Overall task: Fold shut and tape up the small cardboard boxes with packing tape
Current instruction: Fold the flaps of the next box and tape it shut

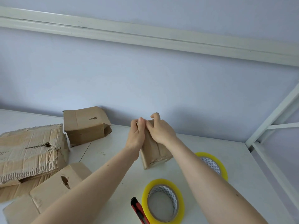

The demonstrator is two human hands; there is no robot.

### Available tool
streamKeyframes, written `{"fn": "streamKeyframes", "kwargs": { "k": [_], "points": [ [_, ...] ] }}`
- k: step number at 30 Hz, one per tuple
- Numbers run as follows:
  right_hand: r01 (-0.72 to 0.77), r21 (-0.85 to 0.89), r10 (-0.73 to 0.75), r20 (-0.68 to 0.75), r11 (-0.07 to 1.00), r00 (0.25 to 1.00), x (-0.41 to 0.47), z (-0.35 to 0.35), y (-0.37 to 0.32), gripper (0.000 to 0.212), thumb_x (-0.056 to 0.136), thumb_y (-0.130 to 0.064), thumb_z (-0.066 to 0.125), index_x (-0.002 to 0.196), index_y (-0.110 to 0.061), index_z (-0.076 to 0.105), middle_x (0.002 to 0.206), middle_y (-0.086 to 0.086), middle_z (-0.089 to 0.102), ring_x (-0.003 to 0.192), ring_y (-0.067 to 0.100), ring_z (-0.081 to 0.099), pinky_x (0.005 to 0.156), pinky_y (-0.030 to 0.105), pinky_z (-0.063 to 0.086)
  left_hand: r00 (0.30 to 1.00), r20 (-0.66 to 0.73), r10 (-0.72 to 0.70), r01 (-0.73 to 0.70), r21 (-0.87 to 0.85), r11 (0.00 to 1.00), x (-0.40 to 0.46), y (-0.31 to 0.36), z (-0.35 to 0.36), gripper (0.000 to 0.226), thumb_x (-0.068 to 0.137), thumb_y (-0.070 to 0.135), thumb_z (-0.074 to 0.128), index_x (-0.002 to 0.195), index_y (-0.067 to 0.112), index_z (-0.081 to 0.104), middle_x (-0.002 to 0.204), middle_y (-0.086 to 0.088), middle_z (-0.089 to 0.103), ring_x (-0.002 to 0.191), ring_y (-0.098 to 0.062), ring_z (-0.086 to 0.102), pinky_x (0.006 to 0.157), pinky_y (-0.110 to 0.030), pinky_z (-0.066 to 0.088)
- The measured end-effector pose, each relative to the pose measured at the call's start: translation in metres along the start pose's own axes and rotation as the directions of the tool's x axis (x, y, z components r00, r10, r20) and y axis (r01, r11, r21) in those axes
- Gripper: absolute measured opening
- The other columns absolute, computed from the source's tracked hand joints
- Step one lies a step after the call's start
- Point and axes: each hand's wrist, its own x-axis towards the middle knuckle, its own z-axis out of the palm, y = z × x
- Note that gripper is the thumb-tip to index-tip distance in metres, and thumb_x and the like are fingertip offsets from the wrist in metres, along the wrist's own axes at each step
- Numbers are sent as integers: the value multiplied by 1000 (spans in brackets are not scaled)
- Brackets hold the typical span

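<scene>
A white worktop (202, 159) runs up to a pale wall, and the biggest thing on it is a crushed, torn cardboard box (30, 151) at the far left, its flaps ragged; what it holds cannot be seen. Near left of it lies a flattened box (48, 194) with a ripped hole in its top. Farther back, by the wall, a third box (85, 125) stands with its right end open and dark inside, contents not visible. In the middle, the small cardboard box (153, 152) being worked on stands on the worktop, its flaps folded shut. The left hand (136, 136) lies along the box's left side with fingers reaching up to its far top edge, and the right hand (159, 130) curls over that same edge from the right, so both grips are narrow and closed on the box. Near right, two rolls of yellow-edged packing tape sit apart: one roll (163, 201) flat at the near edge, the other roll (213, 164) partly hidden behind the right forearm. A red utility knife (139, 210) lies just left of the nearer roll.
</scene>
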Motion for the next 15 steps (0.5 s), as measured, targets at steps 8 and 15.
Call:
{"fn": "streamKeyframes", "kwargs": {
  "k": [8,15],
  "points": [
    [-91,-134,77,-103,987,992,8,17,6,48,105,-56,17,116,-17,42,111,11,62,102,34,61,74,40,38,987,-70,-148,141,-94,986,38,-14,14,35,107,50,30,107,21,50,115,-3,60,111,-23,61,99,-48,53],
    [-72,-234,60,-57,970,997,23,24,0,50,106,-52,18,126,-14,43,116,12,62,106,34,61,73,39,37,965,-160,-209,193,-105,975,55,-26,10,34,105,50,31,99,23,51,114,-7,59,103,-24,62,93,-45,55]
  ]
}}
